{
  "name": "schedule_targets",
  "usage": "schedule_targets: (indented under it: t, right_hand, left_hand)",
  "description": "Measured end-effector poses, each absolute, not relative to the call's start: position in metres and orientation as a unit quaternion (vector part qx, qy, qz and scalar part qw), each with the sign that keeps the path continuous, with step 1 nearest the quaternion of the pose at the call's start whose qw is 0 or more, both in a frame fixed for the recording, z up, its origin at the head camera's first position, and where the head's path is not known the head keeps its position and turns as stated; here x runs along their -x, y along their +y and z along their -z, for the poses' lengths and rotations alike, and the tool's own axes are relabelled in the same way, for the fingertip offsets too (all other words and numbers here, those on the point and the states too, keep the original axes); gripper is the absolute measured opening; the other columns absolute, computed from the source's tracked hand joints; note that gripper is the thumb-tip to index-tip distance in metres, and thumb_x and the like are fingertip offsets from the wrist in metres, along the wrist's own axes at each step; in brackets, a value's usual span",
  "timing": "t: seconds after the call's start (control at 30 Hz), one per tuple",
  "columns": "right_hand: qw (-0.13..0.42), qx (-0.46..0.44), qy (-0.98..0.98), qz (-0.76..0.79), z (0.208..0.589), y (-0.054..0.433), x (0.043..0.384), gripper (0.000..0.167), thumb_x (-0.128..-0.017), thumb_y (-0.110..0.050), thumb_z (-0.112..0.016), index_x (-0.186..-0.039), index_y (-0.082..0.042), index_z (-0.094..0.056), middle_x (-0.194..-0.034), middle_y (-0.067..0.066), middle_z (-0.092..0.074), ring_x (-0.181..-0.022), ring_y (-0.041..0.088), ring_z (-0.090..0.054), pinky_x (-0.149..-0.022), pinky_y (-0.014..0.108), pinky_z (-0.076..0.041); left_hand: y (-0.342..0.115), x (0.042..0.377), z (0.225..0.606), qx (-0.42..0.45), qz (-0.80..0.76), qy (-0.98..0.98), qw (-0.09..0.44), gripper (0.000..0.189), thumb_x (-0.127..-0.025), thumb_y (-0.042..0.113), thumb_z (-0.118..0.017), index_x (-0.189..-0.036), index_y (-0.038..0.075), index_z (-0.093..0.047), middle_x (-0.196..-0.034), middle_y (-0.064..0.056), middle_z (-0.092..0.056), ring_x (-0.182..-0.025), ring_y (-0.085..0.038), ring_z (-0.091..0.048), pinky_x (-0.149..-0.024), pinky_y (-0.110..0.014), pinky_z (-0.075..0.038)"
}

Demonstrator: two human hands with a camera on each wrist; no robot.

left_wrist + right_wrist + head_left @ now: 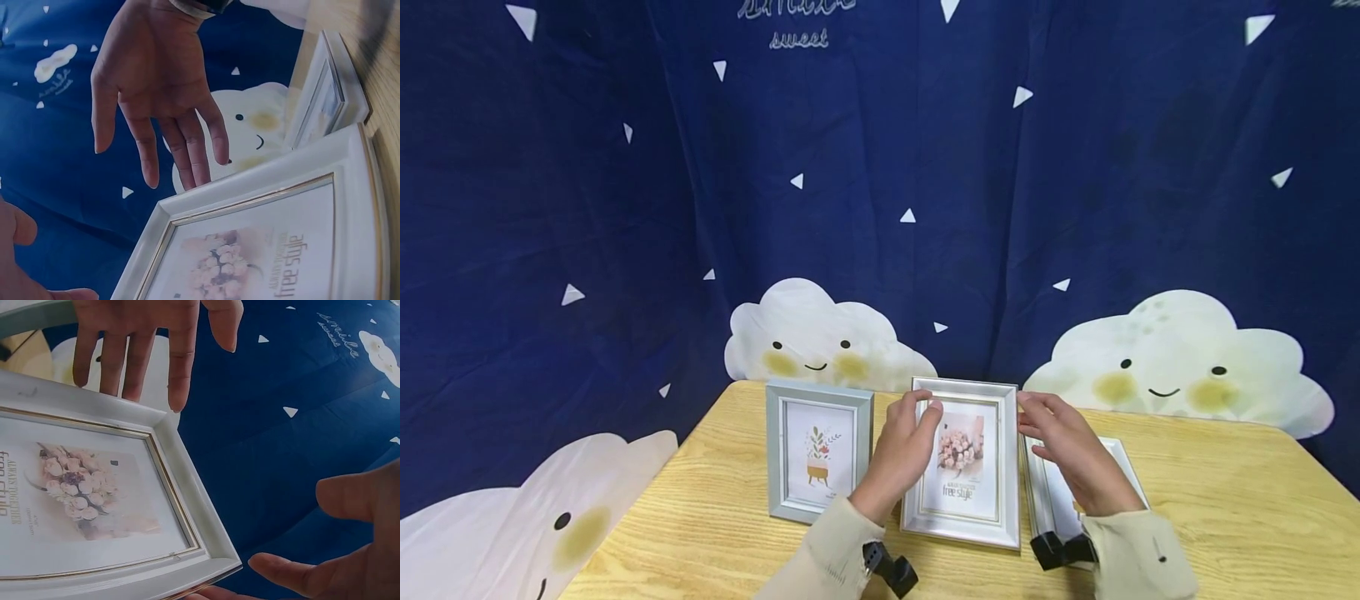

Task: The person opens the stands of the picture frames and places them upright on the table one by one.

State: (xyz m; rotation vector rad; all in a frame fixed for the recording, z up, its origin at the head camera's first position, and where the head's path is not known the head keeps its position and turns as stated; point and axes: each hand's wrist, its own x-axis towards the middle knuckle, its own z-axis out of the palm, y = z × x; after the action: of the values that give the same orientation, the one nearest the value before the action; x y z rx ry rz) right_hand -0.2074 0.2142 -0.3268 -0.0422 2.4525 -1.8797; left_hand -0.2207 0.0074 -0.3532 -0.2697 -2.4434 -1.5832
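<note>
A white-silver picture frame [1009,475] with a pink bouquet print and "free style" lettering stands upright on the table in the head view. My left hand [898,446] is at its upper left edge, fingers extended and thumb apart. By its upper right corner is my right hand [1071,458], thumb and fingers spread. In the right wrist view the straight fingers of my left hand [140,344] reach the frame's edge; whether they touch it I cannot tell. My right hand [340,550] has some fingertips partly hidden behind the corner.
A grey-blue picture frame [778,450] with a potted plant print stands to the left. Another white frame [1123,458] is at the right, partly behind my right hand and forearm. Behind the wooden table [1225,500] hangs a dark blue curtain [865,167] with clouds.
</note>
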Motion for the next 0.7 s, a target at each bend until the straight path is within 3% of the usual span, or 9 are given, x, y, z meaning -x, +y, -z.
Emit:
schedule_targets:
  t: [0.43,0.7]
  right_hand:
    - [0.001,0.002,0.812,0.584,0.318,0.211,0.201,0.072,-0.101,-0.049,-0.038,-0.148,0.003,-0.020,-0.138,0.032,-0.043,-0.129,0.042,-0.044,-0.104,0.056,-0.031]
    - [-0.016,-0.008,0.829,0.559,0.312,0.209,0.196,0.071,-0.101,-0.047,-0.042,-0.148,0.002,-0.022,-0.135,0.031,-0.047,-0.123,0.039,-0.051,-0.103,0.054,-0.033]
  left_hand:
    - [0.003,0.210,0.341,0.119,0.523,-0.837,0.109,0.050,-0.100,0.042,-0.040,-0.135,0.008,-0.049,-0.136,-0.023,-0.045,-0.116,-0.038,-0.052,-0.096,-0.053,-0.040]
    - [0.000,0.207,0.337,0.127,0.519,-0.838,0.109,0.059,-0.098,0.045,-0.044,-0.142,0.008,-0.037,-0.137,-0.025,-0.043,-0.116,-0.039,-0.052,-0.094,-0.056,-0.040]
